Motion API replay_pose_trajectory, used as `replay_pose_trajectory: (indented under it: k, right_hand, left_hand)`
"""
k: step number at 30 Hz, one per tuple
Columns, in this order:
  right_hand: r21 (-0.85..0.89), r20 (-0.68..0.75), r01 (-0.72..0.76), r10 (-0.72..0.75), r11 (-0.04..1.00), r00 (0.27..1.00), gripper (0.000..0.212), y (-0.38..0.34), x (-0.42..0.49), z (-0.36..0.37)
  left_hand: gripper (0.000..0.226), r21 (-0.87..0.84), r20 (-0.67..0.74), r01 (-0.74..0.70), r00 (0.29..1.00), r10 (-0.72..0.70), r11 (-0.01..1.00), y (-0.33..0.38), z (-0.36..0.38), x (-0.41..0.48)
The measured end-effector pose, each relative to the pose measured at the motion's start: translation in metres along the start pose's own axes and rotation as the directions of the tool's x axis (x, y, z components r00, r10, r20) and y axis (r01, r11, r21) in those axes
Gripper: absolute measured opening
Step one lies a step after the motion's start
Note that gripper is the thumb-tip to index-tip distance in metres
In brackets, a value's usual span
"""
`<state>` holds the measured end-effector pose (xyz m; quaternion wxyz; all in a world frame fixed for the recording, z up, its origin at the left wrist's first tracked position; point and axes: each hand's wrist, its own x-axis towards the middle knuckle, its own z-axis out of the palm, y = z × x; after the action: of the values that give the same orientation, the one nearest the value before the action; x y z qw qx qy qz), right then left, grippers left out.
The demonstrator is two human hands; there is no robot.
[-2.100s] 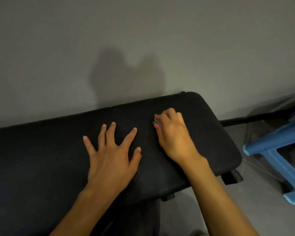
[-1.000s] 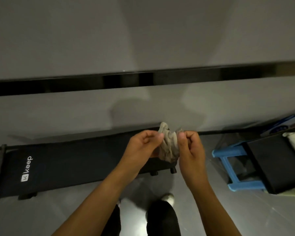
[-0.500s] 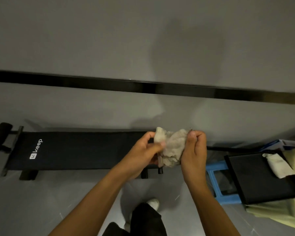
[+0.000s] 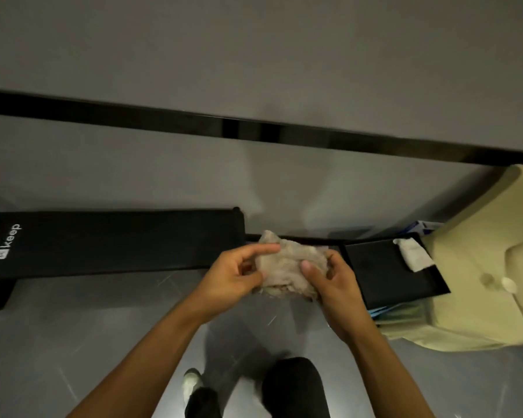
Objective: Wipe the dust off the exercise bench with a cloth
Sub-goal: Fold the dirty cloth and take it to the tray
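The black exercise bench [image 4: 112, 241] lies low on the floor against the wall, at the left of the head view, with a white "keep" logo at its left end. A crumpled beige cloth [image 4: 287, 267] is held up in the air to the right of the bench's right end. My left hand [image 4: 236, 276] pinches its left edge and my right hand [image 4: 335, 282] grips its right side with the thumb on top. Both hands are well above the floor, off the bench.
A black tray [image 4: 384, 273] with a white folded wipe [image 4: 414, 254] on it sits right of my hands, on a blue stool mostly hidden. A pale yellow cushioned seat [image 4: 480, 267] fills the right edge. My legs and a white shoe [image 4: 192, 383] stand on the grey floor below.
I was leaning on the bench with both hands; since then I have stood up and lifted the cloth in both hands. The view has swung right, so the bench now sits further left.
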<state>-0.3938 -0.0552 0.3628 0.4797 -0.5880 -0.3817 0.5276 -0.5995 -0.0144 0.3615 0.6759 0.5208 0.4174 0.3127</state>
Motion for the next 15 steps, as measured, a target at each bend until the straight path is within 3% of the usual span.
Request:
replay_pose_trajectory:
  k: [6,8,11,13,15]
  right_hand:
    - [0.203,-0.058,-0.004,0.016,0.979,0.998,0.024,0.015,0.013,-0.079]
    - [0.161,-0.153,0.031,-0.006,0.986,0.988,0.015,0.026,0.027,-0.112]
    - [0.134,-0.384,0.038,0.017,0.990,0.923,0.011,0.051,0.050,-0.206]
    - [0.057,-0.394,-0.018,0.039,0.998,0.918,0.013,0.072,0.067,-0.270]
    - [0.005,-0.376,-0.093,0.088,0.996,0.922,0.013,0.101,0.081,-0.330]
  left_hand:
    - [0.062,-0.008,-0.013,0.029,0.999,-0.029,1.000,-0.030,0.099,0.040]
    - [0.062,0.049,-0.114,0.041,0.993,-0.035,0.998,-0.040,0.119,0.060]
    - [0.053,0.170,-0.377,0.087,0.926,-0.017,0.982,-0.068,0.162,0.109]
    - [0.043,0.261,-0.394,0.162,0.918,-0.048,0.952,-0.091,0.195,0.140]
    - [0.033,0.346,-0.324,0.243,0.937,-0.128,0.906,-0.112,0.239,0.170]
